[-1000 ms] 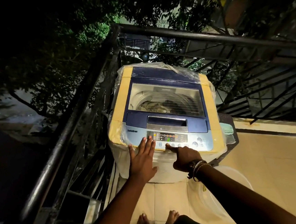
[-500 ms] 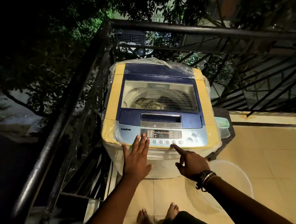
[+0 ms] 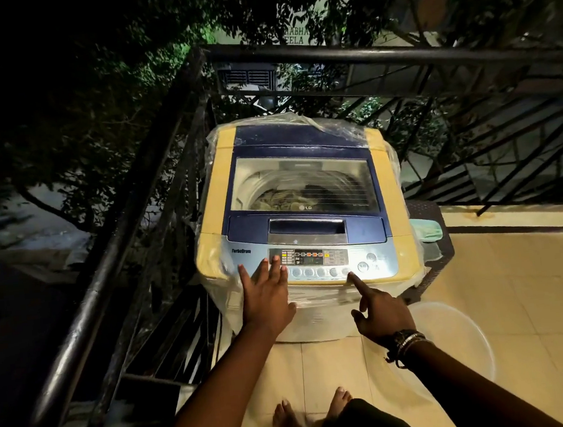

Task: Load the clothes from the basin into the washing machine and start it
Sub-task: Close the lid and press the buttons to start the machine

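Night, tiled balcony floor (image 3: 538, 291) bounded by a dark metal railing (image 3: 111, 250), foliage beyond. Right hand (image 3: 380, 310): index finger extended, its tip at the front edge of the control panel (image 3: 312, 262), at or just below the row of round buttons; contact with a button cannot be confirmed. Remaining fingers curled toward the palm, holding nothing. Bracelets on the right wrist. Left hand (image 3: 267, 294): fingers straight and together, lying flat on the left end of the panel and over the front lip, gripping nothing. Panel display lit. Washing machine (image 3: 210, 199), top-loading, yellow and blue, partly wrapped in clear plastic, stands in the railing corner. Lid closed; clothes (image 3: 278, 198) visible through the lid window, inside the drum. Clear plastic basin (image 3: 455, 320) on the floor just right of the machine's front, under the right forearm. Dark basket (image 3: 438, 253) against the machine's right side. Bare feet at bottom of frame.
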### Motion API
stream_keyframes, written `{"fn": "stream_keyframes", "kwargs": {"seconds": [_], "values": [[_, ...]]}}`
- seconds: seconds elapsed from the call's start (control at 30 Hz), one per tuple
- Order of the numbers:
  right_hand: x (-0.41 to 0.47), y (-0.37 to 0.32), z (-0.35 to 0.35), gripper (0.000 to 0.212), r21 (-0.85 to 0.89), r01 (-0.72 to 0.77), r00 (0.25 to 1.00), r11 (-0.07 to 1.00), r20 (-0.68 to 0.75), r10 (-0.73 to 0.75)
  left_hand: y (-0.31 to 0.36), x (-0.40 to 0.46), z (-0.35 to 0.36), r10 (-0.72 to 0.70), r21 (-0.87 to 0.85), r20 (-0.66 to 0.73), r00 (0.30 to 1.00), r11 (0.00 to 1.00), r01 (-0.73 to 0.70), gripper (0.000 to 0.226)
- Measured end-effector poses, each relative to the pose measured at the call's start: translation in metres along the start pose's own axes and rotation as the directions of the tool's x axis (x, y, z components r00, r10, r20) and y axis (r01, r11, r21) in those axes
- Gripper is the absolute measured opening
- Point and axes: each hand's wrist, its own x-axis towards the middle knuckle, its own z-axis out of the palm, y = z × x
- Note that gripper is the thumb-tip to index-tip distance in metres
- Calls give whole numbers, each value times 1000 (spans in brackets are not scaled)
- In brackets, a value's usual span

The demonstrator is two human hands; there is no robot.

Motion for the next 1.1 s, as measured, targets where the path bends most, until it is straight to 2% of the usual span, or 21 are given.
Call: {"fn": "stream_keyframes", "kwargs": {"seconds": [0.1, 0.3, 0.4, 0.5, 0.73, 0.97, 1.1], "values": [[-1, -4, 0, 93, 9, -2, 1000, 1000, -20, 2, 7, 5, -9, -15, 46, 24, 1000, 999, 14, 76], [-7, -13, -8, 93, 5, 13, 999, 1000, -34, -13, 6, 20, -19, -11, 7, -4, 1000, 1000, 11, 52], [-7, -6, -12, 93, 15, 1, 999, 1000, -47, 0, 0, 21, -25, -1, 4, 9, 1000, 1000, 1, 48], [-7, -2, -14, 94, 30, -5, 998, 1000, -58, 7, -7, 16, -19, -13, -25, 23, 1000, 1000, 14, 56], [-2, 8, -17, 93, 41, -23, 999, 999, -46, 24, -7, -29, 44, -67, -147, -13, 998, 987, 64, 110], [11, 22, -8, 94, 58, -58, 997, 997, 60, 54, 4, -27, 36, -114, -138, 40, 993, 983, 119, 107], [11, 23, -11, 92, 38, -48, 998, 998, 51, 46, 6, -27, 33, -117, -147, 69, 991, 981, 126, 109]]}}
